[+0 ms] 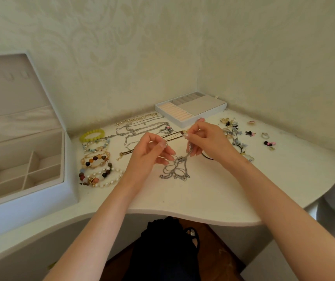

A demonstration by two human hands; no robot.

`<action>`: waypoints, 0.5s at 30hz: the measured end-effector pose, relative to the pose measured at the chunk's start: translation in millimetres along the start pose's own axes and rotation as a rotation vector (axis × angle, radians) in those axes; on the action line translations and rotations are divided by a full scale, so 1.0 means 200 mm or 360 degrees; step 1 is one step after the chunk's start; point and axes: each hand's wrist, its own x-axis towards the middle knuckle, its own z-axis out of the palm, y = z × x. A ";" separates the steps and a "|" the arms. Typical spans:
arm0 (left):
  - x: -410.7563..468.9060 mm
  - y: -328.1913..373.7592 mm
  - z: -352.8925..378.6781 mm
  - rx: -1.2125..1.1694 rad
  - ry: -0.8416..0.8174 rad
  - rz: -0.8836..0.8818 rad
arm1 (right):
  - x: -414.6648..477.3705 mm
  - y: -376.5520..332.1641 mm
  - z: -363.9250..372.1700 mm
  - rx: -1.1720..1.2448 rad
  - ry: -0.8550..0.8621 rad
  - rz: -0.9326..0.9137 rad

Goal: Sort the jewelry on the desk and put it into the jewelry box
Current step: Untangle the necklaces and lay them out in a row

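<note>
silver chain: tangled, lower loops lying on the desk at centre, upper strands lifted. right hand pinches a thick strand between thumb and fingers; left hand, fingers curled, pinches a thin strand. the hands are close together but apart, both above the chain. further necklaces lie just behind. beaded bracelets lie in a column to the left. the open jewelry box stands at far left. a ring tray sits at the rear. small earrings lie at right.
</note>
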 end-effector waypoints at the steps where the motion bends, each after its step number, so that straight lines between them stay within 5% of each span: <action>1: 0.00 -0.01 0.00 0.0032 -0.0010 0.0012 | 0.00 -0.01 0.00 0.0032 0.0014 0.0003; 15: 0.03 -0.08 0.02 0.1051 0.0007 0.0081 | 0.01 -0.01 -0.04 0.0077 0.0509 0.0046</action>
